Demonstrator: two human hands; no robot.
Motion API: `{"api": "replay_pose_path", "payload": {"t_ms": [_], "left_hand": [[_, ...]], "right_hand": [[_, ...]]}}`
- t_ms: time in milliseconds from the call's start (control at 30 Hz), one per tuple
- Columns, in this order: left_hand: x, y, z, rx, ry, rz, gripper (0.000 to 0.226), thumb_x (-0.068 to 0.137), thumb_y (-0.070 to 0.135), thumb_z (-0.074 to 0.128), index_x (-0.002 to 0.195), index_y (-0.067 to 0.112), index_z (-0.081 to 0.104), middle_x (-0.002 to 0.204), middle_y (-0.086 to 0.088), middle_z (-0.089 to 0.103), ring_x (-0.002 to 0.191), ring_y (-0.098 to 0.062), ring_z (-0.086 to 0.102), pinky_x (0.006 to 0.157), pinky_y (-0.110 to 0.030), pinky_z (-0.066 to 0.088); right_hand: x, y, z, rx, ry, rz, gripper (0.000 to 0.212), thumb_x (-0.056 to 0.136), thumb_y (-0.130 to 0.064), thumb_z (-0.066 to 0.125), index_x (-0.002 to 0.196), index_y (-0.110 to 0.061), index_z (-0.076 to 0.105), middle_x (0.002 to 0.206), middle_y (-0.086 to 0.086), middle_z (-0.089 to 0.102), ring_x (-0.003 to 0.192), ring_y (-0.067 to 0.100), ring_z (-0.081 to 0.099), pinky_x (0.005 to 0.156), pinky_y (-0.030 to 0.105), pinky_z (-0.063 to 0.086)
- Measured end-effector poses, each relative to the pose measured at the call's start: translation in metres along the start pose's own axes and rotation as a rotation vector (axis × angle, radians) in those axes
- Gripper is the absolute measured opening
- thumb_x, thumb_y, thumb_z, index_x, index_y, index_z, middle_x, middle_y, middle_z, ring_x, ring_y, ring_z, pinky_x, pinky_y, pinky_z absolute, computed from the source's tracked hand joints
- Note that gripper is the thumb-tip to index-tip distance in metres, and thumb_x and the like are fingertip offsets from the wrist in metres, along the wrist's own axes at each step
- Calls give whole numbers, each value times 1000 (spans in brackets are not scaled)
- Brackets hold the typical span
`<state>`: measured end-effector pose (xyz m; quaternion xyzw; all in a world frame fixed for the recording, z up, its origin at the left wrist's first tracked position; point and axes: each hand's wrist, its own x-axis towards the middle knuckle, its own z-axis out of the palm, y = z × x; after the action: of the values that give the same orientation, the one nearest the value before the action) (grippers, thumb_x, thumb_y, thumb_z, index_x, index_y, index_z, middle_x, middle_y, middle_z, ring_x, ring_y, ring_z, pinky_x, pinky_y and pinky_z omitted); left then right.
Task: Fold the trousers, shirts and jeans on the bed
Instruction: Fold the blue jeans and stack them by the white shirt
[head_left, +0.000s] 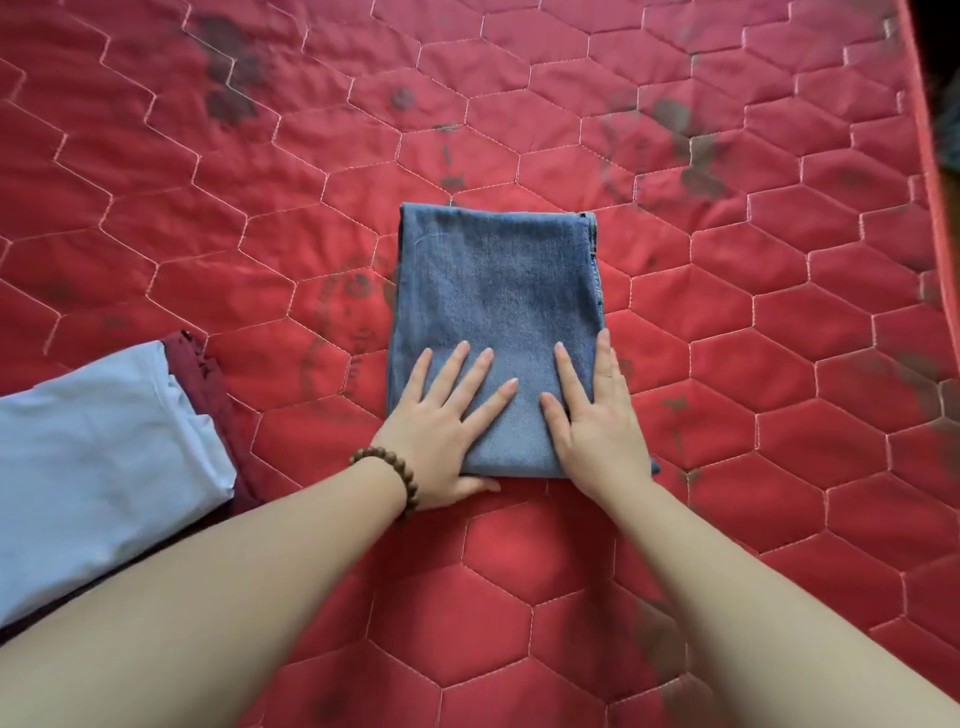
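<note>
While both hands (519, 421) flat, folded jeans (498, 291) on bed (779, 364).

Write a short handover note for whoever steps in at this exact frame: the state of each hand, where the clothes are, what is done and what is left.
Left hand: flat, fingers straight, pressing the near left part of the folded jeans.
Right hand: flat, pressing the near right part.
Jeans: a compact rectangle in the middle of the red quilted bed.
Pale blue garment: folded at the left edge, lying on a dark red garment.
Done: jeans look folded; the stack looks folded.
Left: probably smooth the jeans and move them to the stack. No unfolded clothes are in view.
</note>
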<state>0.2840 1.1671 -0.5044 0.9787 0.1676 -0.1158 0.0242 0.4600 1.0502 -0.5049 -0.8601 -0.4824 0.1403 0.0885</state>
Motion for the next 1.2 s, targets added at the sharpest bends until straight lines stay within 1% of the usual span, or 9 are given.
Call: {"api": "replay_pose_path", "payload": {"t_ms": [367, 533, 667, 733, 833, 900, 1000, 1067, 1200], "left_hand": [[-55, 20, 13, -17, 7, 31, 85, 81, 65, 26, 150, 23, 4, 158, -20, 8, 144, -43, 1, 110, -67, 9], [-118, 46, 22, -30, -32, 9, 94, 75, 66, 46, 150, 23, 9, 157, -20, 13, 144, -42, 6, 110, -67, 14], [-175, 62, 30, -41, -45, 49, 98, 72, 67, 55, 149, 23, 16, 156, -19, 17, 143, -41, 14, 110, -66, 17], [-195, 66, 33, -61, -70, 46, 95, 74, 68, 52, 150, 25, 15, 157, -17, 15, 144, -39, 13, 111, -65, 16], [-205, 72, 32, -80, -149, -10, 93, 78, 81, 23, 151, 32, -6, 159, -10, -9, 145, -34, -12, 113, -63, -5], [-207, 81, 25, -118, -146, -132, 93, 73, 87, 6, 150, 35, -8, 159, -6, -13, 144, -31, -22, 111, -64, -11], [-218, 92, 11, -207, -52, -502, 95, 71, 88, 11, 150, 36, 0, 161, -9, -3, 146, -31, -16, 112, -62, -9], [-227, 99, 8, -372, 26, -835, 99, 71, 87, 27, 151, 35, 0, 160, -11, -4, 146, -33, -10, 114, -55, -7], [-229, 129, 3, -930, 312, -1471, 108, 69, 61, 71, 151, 21, 14, 153, -21, 18, 140, -36, 21, 113, -44, 23]], "right_hand": [[-65, -19, 22, -23, -61, 45, 65, 98, -47, 38, 153, -25, 12, 159, 16, -13, 147, 33, 0, 120, 43, 8], [-129, -40, 37, -28, -76, 41, 66, 98, -46, 41, 152, -22, 15, 156, 14, -16, 147, 35, 3, 120, 46, 10], [-192, -63, 52, -28, -73, 76, 66, 96, -46, 46, 151, -18, 22, 157, 18, -6, 146, 38, 10, 118, 48, 17], [-212, -73, 55, -27, -95, 101, 67, 96, -47, 46, 151, -19, 21, 157, 18, -6, 146, 37, 10, 117, 51, 19], [-218, -79, 50, -85, -178, 156, 69, 95, -54, 39, 152, -28, 10, 159, 14, -11, 148, 31, 2, 116, 57, 10], [-209, -76, 39, -151, -200, 150, 74, 92, -62, 33, 152, -33, 1, 160, 11, -13, 148, 27, -7, 115, 60, 3], [-167, -75, 11, -141, -139, 32, 83, 87, -69, 35, 152, -32, -2, 160, 11, -14, 147, 25, -13, 113, 62, -1], [-122, -79, -8, -158, -89, -101, 87, 84, -72, 34, 152, -32, -3, 160, 11, -15, 147, 25, -14, 113, 59, -4], [-43, -91, -29, -275, -169, -315, 95, 80, -78, 36, 151, -34, -10, 159, 10, -17, 146, 25, -17, 115, 57, -4]]}}
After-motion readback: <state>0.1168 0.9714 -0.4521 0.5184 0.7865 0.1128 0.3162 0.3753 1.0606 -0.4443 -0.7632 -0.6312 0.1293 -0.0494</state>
